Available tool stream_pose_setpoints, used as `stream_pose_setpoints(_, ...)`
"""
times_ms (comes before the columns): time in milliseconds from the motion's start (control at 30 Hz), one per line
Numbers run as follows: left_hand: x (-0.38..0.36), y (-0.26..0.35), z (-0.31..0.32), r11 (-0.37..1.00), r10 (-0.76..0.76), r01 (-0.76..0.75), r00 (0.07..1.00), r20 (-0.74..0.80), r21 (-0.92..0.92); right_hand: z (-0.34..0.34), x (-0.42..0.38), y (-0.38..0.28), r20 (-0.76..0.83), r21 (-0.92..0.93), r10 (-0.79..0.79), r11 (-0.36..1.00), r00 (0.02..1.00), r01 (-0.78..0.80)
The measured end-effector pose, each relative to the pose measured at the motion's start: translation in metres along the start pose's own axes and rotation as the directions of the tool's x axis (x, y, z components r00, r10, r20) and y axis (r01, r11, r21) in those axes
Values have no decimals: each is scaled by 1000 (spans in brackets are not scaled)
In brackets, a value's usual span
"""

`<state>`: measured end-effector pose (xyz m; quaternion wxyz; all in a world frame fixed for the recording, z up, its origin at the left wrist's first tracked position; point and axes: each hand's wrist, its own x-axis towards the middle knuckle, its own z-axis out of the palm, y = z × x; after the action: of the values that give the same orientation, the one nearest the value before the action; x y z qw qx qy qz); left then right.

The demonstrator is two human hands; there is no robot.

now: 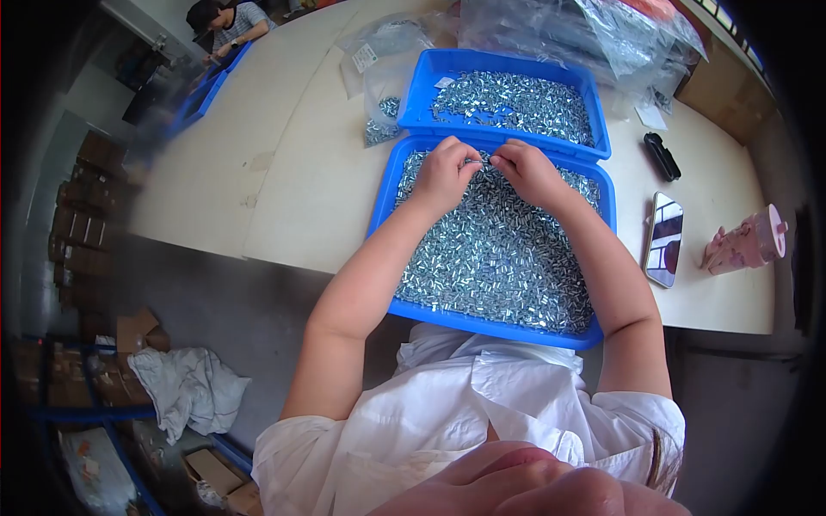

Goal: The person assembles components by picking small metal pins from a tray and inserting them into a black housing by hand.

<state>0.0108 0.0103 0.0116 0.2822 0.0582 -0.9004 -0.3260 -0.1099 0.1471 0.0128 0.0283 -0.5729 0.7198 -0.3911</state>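
Near the far end of a blue bin [490, 328], my left hand [444, 177] and my right hand [528, 175] face each other with a small gap between them. Fingers and thumbs are pinched together on both; whatever sits between the fingertips is too small to make out. Below them, many small shiny metal pieces [503, 258], short and cylindrical in look, fill the near bin. Directly behind it stands a second blue bin [415, 90], holding more of the same kind of metal pieces [525, 103], with part of its floor showing at the left.
Left of the far bin lies a clear plastic bag [381, 129] with metal pieces. Plastic sheeting [568, 34] covers the table's back. A black case [662, 156], a phone [664, 241] and a pink cup [747, 242] stand at right. Another person [237, 24] works at far left.
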Motion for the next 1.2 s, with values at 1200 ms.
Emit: stream_pose_setpoints(1200,-4,-18,3,971,-92,100,995,46,-217,3,6,-3,-55,132,-13,991,998,20)
